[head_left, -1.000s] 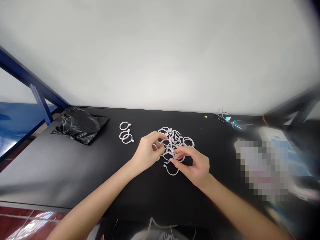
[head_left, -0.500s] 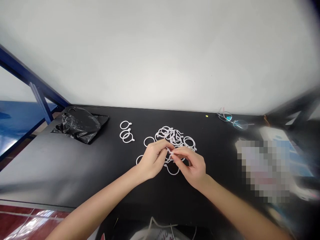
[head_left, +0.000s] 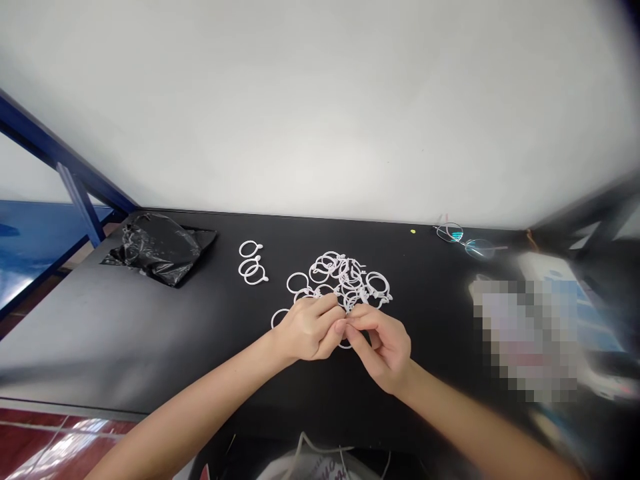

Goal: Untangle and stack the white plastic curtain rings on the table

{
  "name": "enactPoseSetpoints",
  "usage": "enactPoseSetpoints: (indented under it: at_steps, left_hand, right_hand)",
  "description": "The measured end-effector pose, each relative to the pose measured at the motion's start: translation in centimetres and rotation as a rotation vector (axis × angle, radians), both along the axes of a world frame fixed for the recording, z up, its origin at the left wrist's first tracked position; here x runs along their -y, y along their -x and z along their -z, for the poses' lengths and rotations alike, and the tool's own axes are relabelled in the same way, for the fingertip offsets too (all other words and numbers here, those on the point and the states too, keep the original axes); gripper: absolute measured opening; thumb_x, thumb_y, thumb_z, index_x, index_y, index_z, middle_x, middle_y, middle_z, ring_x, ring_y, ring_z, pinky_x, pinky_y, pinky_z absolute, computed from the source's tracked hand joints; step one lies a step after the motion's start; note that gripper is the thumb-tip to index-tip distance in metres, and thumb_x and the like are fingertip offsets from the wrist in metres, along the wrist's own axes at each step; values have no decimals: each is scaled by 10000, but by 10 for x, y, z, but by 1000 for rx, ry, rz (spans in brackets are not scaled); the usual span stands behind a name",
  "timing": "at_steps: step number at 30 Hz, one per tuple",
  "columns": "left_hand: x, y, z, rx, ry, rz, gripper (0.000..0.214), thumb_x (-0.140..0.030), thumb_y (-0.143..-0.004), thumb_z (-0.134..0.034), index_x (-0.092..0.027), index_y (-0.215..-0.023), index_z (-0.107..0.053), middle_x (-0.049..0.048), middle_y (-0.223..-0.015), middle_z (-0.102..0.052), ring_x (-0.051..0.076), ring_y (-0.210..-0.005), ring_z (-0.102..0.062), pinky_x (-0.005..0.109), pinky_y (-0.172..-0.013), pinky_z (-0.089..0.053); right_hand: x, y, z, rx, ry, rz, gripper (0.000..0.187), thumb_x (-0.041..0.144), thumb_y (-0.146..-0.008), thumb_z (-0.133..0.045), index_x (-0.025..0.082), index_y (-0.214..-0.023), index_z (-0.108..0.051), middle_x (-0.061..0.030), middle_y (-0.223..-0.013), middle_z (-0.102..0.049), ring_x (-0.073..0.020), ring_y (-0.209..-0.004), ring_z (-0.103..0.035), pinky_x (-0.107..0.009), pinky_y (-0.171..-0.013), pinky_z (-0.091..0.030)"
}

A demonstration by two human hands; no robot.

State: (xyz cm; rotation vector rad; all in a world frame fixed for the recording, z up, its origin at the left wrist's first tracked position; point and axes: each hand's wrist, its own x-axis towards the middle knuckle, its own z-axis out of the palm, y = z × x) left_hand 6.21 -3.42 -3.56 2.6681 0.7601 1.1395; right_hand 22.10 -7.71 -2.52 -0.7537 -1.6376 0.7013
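My left hand (head_left: 313,328) is closed, its fingers curled and its thumb meeting the fingertips of my right hand (head_left: 383,340). The right thumb and forefinger are pinched together there. Between both sets of fingertips is a white plastic curtain ring, now almost wholly hidden by them. Just beyond and under my hands lies a loose pile of white curtain rings (head_left: 327,255), each with a small eyelet. A group of three white curtain rings (head_left: 249,249) lies apart, to the left of the pile.
A crumpled black plastic bag (head_left: 163,247) rests on the black table (head_left: 210,327) at the left. Eyeglasses (head_left: 450,233) lie at the back right, near a blurred, pixelated packet (head_left: 525,340). A white wall (head_left: 320,113) rises behind; blue metal framing (head_left: 83,200) stands at the left.
My left hand has curled further and its thumb has come down against my right fingertips. The curtain ring between them, partly visible before, is now covered. More of the pile shows.
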Motion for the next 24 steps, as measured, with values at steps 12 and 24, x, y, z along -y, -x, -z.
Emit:
enactPoseSetpoints:
  at_steps: [12,24]
  left_hand:
    - [-62,100,-13,-189,150,-428,262,-377,-967,-474,-168,-851,-580,35,-796,-549,151,-716,-533,281,-712,-459]
    - [-35,130,-32,-251,377,-293,467,-483,-785,-710,-213,-1137,-564,107,-1244,-563,284,-1178,-520,446,-1010,-441]
  right_hand:
    - [-6,-7,7,-29,116,18,267,187,-936,-532,218,-1196,-584,-66,-934,-726,-164,-748,-693,-313,-643,-615]
    - [-9,-7,7,57,43,93,278,87,-883,-563,217,-1126,-604,-48,-888,-723,-175,-797,-716,-290,-640,-621]
